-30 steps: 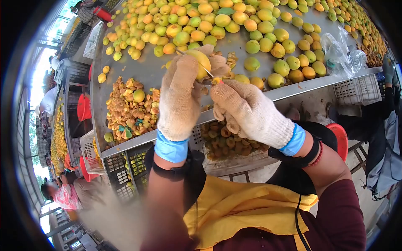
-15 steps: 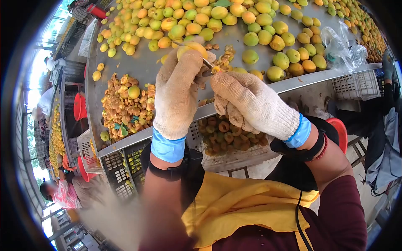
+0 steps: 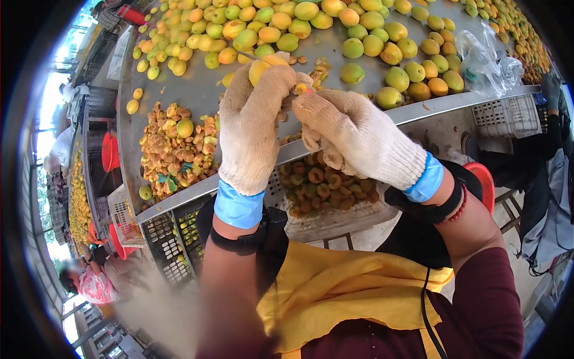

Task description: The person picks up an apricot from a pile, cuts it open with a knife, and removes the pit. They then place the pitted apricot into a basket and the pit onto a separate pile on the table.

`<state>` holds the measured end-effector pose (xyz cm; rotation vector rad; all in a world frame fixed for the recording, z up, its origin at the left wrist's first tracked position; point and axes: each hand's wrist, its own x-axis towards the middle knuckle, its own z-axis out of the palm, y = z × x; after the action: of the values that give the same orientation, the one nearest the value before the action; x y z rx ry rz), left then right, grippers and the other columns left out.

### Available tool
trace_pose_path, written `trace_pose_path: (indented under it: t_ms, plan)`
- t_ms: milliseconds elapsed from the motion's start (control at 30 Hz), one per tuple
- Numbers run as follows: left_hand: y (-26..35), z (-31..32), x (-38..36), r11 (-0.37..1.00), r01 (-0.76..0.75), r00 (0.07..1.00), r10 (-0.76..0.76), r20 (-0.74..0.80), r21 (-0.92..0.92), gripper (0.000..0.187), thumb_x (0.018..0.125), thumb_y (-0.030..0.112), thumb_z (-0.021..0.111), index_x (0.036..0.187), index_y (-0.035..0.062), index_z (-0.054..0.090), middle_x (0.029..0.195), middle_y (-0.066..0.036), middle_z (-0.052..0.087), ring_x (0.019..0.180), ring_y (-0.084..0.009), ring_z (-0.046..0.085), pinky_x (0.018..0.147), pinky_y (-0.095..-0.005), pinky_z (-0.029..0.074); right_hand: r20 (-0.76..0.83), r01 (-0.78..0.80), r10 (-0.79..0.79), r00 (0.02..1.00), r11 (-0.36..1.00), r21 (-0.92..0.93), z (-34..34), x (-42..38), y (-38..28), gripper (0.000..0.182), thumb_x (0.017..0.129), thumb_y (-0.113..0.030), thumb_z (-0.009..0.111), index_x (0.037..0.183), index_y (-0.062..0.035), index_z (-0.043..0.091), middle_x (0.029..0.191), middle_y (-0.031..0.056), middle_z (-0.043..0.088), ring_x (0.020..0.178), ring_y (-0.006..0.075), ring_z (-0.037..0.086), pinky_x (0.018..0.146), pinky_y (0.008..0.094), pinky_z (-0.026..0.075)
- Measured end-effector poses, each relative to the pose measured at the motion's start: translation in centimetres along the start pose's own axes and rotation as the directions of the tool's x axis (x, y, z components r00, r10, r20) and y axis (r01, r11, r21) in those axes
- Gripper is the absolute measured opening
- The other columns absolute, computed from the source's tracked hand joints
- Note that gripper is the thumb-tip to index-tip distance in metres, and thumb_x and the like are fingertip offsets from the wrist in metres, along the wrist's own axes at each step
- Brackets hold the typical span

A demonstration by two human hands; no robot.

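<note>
My left hand point(image 3: 256, 113), in a knit glove, is closed around a yellow apricot point(image 3: 266, 64). A thin metal rod point(image 3: 249, 55) sticks out on the apricot's far side; the grip hides where it runs. My right hand point(image 3: 354, 128), gloved too, is curled shut close beside the left, thumb and fingers pinched together. At its fingertips is a small yellow-orange bit point(image 3: 301, 88); what exactly they pinch is hidden. Both hands hover above the metal table's front edge point(image 3: 305, 145).
Whole apricots point(image 3: 257, 39) cover the table's back. Orange-brown apricot pieces point(image 3: 179, 143) are heaped at left. A clear plastic bag point(image 3: 487, 66) lies at right. Below the edge stands a crate of apricot halves point(image 3: 341, 222); black crates point(image 3: 164, 242) are to its left. Another person point(image 3: 95, 284) is at far left.
My view has shifted slightly, so the table's contents sit a little up and left. The right fingertips are closer to the left hand, and less of the rod shows between them.
</note>
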<state>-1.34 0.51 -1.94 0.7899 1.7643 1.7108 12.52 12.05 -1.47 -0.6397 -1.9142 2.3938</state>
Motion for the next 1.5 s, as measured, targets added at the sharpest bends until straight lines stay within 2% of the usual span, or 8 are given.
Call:
trace_pose_path:
  t_ms: [133,200,433,600,1000,1233,1300,1500]
  plan:
    - [-1.5,0.9,0.1,0.981,0.036,0.998,-0.047,-0.052,-0.191,0.031,0.105,0.031,0.061,0.111,0.0014,0.068,0.100,-0.005,0.071,0.082,-0.0134,0.063,0.070,-0.0277,0.050,-0.020,0.043,-0.044,0.999,0.997,-0.057,0.8,0.6,1.7,0.051,0.105,-0.053,0.056,0.098,-0.0031,0.064,0.073,0.0003,0.059,0.059,0.0094,0.055,0.055,0.0263,0.046]
    - [-1.9,1.2,0.1,0.722,0.189,0.973,-0.230,0.026,-0.665,0.034,0.107,0.033,0.059,0.118,0.0018,0.067,0.102,-0.006,0.070,0.087,-0.0147,0.064,0.074,-0.0302,0.052,-0.020,0.021,-0.023,1.000,0.995,-0.098,0.8,0.6,2.0,0.051,0.106,-0.052,0.056,0.104,-0.0028,0.066,0.074,0.0005,0.058,0.060,0.0090,0.055,0.056,0.0264,0.047]
    - [-1.9,-1.1,1.1,0.935,0.130,0.991,-0.115,0.064,-0.330,0.044,0.108,0.040,0.058,0.127,0.0004,0.061,0.105,-0.011,0.071,0.096,-0.0248,0.069,0.090,-0.0393,0.058,0.090,-0.174,0.174,0.981,0.985,-0.009,-0.1,-0.8,-0.8,0.053,0.106,-0.054,0.056,0.102,-0.0021,0.066,0.071,-0.0003,0.055,0.059,0.0090,0.052,0.055,0.0270,0.046]
    - [-2.8,0.7,1.0,0.736,0.150,0.985,-0.172,0.031,-0.661,0.053,0.109,0.046,0.054,0.127,-0.0026,0.061,0.104,-0.013,0.071,0.095,-0.0249,0.068,0.088,-0.0380,0.057,0.004,-0.011,0.011,1.000,0.986,-0.164,0.3,1.5,1.6,0.058,0.105,-0.059,0.053,0.102,-0.0031,0.069,0.068,0.0021,0.059,0.060,0.0136,0.060,0.058,0.0311,0.050]
    - [-3.3,1.2,1.1,0.746,0.136,0.980,-0.200,-0.024,-0.652,0.059,0.107,0.055,0.052,0.118,-0.0019,0.062,0.110,-0.015,0.068,0.097,-0.0287,0.069,0.092,-0.0428,0.058,-0.085,0.111,-0.177,0.981,0.856,-0.506,-0.2,2.4,2.2,0.058,0.103,-0.061,0.053,0.116,-0.0072,0.070,0.074,0.0091,0.070,0.075,0.0228,0.075,0.070,0.0363,0.058]
    - [-3.3,0.7,0.4,0.759,0.118,0.990,-0.137,0.019,-0.640,0.071,0.106,0.063,0.047,0.124,-0.0049,0.060,0.106,-0.015,0.067,0.097,-0.0339,0.068,0.095,-0.0488,0.058,-0.002,0.008,-0.009,1.000,0.957,-0.291,0.7,2.1,2.3,0.056,0.102,-0.061,0.055,0.119,-0.0091,0.069,0.084,0.0153,0.074,0.087,0.0360,0.074,0.076,0.0449,0.059]
    - [-3.1,1.0,0.6,0.580,0.229,0.971,-0.195,0.140,-0.782,0.076,0.107,0.064,0.042,0.128,-0.0070,0.057,0.107,-0.017,0.067,0.099,-0.0369,0.067,0.097,-0.0504,0.057,-0.116,0.144,-0.261,0.958,0.792,-0.593,0.8,1.6,2.7,0.052,0.102,-0.058,0.055,0.119,-0.0112,0.069,0.088,0.0176,0.074,0.088,0.0380,0.073,0.077,0.0478,0.059]
    - [-2.5,1.7,0.8,0.608,0.220,0.970,-0.218,0.106,-0.763,0.076,0.108,0.063,0.039,0.131,-0.0072,0.055,0.111,-0.018,0.068,0.099,-0.0361,0.067,0.098,-0.0503,0.056,-0.134,0.089,-0.310,0.941,0.610,-0.787,-0.4,0.2,0.9,0.051,0.102,-0.059,0.055,0.120,-0.0136,0.071,0.083,0.0187,0.072,0.085,0.0394,0.073,0.072,0.0478,0.059]
